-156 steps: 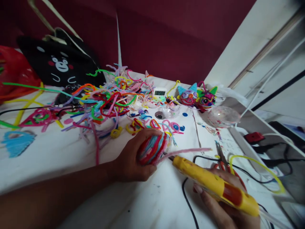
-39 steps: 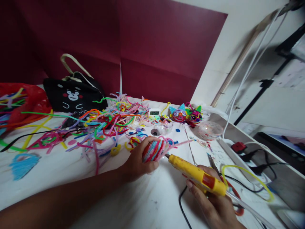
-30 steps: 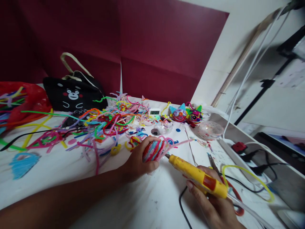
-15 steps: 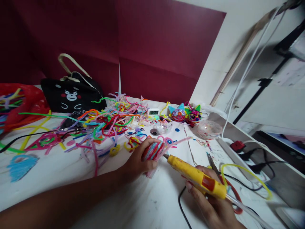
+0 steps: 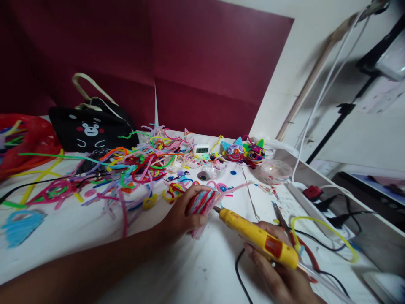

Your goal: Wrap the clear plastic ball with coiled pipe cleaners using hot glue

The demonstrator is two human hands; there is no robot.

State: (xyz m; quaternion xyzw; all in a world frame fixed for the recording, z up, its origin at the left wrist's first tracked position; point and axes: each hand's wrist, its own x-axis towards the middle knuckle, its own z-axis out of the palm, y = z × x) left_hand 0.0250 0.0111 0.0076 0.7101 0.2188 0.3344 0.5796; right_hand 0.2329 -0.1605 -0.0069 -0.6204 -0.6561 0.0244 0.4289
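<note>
My left hand (image 5: 183, 213) pinches a rounded bundle of pipe cleaners (image 5: 202, 202) in red, pink and light blue, with pale pink strands sticking out to the right. My right hand (image 5: 275, 261) is wrapped round a yellow hot glue gun (image 5: 256, 234), a clear glue stick (image 5: 322, 280) running out of its back end. The gun's metal nozzle meets the right side of the bundle or sits just beside it; I cannot tell whether it touches. Pliers with red handles (image 5: 286, 223) lie partly behind my right hand.
A heap of coloured pipe cleaners (image 5: 142, 164) spreads across the left and back. Behind it stand a black bag (image 5: 91, 131), a small digital clock (image 5: 201, 150) and two pipe-cleaner animal heads (image 5: 255, 153). A clear bowl (image 5: 275, 171) and a power strip (image 5: 329, 211) are on the right.
The whole view has shifted slightly, so things sit a little farther left. Both hands keep their grips, with the nozzle staying against or close to the bundle.
</note>
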